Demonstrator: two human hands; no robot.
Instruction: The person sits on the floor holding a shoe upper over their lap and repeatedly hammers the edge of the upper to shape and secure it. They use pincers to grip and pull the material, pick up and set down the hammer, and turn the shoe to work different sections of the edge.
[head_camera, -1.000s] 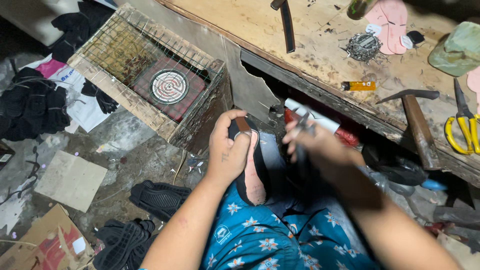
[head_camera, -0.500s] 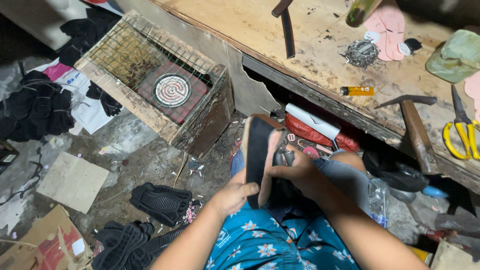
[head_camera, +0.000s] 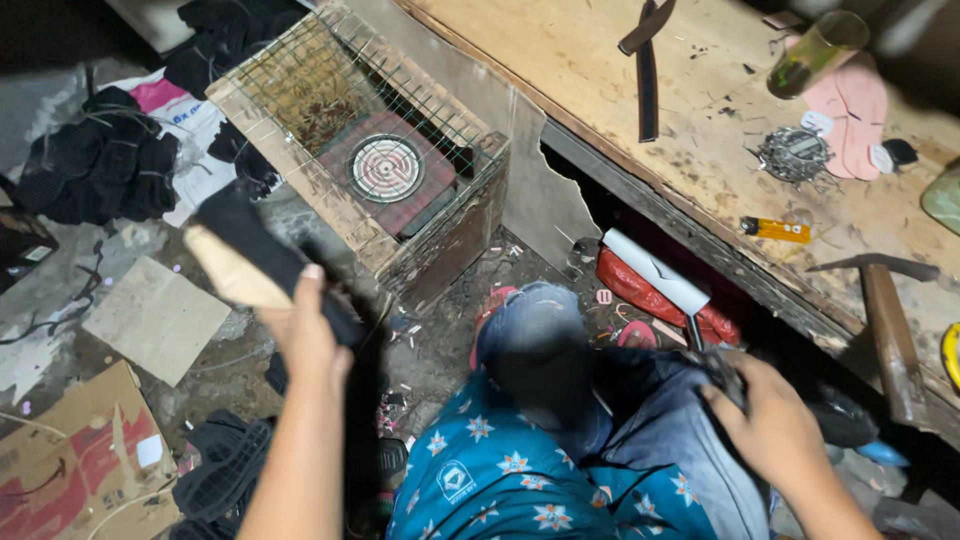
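My left hand (head_camera: 310, 335) grips a shoe piece (head_camera: 250, 260) with a black upper and a tan sole, held out to the left above the floor. It sits in front of a wire-mesh crate (head_camera: 330, 150) that holds a round electric heater coil (head_camera: 386, 168). My right hand (head_camera: 770, 425) rests by my right knee, closed around a small dark tool (head_camera: 715, 365) whose metal stem points up; the tool is mostly hidden. My knees in blue jeans (head_camera: 540, 330) fill the lower middle.
A wooden workbench (head_camera: 600, 70) runs along the upper right with a hammer (head_camera: 885, 320), a knife (head_camera: 648, 60), a pile of nails (head_camera: 793, 155), an orange tube (head_camera: 775, 230) and pink insoles (head_camera: 850, 105). Black shoe uppers (head_camera: 100, 165), cardboard (head_camera: 70, 470) and scraps lie on the floor.
My left hand has swung the shoe piece away from my lap out to the left. My right hand has dropped from the shoe to my right knee.
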